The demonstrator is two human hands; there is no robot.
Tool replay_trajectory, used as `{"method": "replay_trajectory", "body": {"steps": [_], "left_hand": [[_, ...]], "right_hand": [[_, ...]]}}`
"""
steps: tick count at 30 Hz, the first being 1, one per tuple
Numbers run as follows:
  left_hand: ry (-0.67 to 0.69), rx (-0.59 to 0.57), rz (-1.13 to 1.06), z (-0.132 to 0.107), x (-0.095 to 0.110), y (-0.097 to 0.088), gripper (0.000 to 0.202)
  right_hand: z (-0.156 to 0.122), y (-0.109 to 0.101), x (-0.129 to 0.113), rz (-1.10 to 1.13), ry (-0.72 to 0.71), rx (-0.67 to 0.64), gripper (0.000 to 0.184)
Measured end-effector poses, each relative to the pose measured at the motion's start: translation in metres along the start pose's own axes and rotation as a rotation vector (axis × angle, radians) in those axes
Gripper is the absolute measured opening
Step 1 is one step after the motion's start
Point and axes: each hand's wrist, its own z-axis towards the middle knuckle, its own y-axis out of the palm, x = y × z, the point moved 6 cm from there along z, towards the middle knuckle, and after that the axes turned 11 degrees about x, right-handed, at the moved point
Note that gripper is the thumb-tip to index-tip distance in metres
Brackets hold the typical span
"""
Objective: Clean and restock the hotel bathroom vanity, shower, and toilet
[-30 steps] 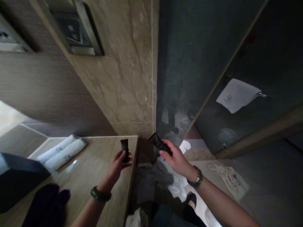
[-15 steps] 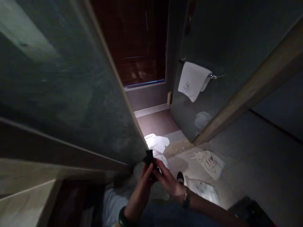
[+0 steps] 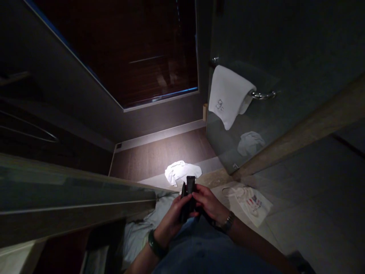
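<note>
Two dark tubes [image 3: 190,187] upright, side by side, mid-air above floor [image 3: 299,198], before torso. Grip of left hand [image 3: 171,220] closed round lower bodies; right hand [image 3: 210,203] pinches from side. Likely light, soft-walled, smooth: hold mid-body, gently.

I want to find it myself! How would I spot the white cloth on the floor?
Find the glass door on the right, where a white towel hangs on a rail. Down-left of it, on the lit floor beyond the dark tubes, lies the cloth. It alone is crumpled; the towel hangs smooth, the printed bag lies flat.
</note>
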Motion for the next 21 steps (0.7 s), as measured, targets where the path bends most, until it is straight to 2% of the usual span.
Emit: {"method": "replay_trajectory", "body": {"steps": [3, 5, 9, 14, 21], "left_hand": [[0.059, 0.014, -0.03, 0.028, 0.022, 0.018, 0.047], [0.071, 0.029, -0.058, 0.051, 0.039, 0.027, 0.056], [0.067, 0.052, -0.197, 0.088, 0.081, 0.041, 0.062], [0.097, 0.098, -0.386, 0.112, 0.14, 0.055, 0.057], [0.203, 0.175, -0.407, 0.15, 0.221, 0.064, 0.058]], "right_hand": [[0.044, -0.009, -0.036, -0.123, -0.187, 0.131, 0.044], [0.075, -0.008, -0.059, -0.172, -0.236, 0.143, 0.045], [0.135, 0.012, -0.091, -0.232, -0.143, 0.021, 0.049], [0.192, 0.048, -0.132, -0.29, -0.117, -0.172, 0.044], [0.27, 0.091, -0.187, -0.313, -0.16, -0.295, 0.039]]}}
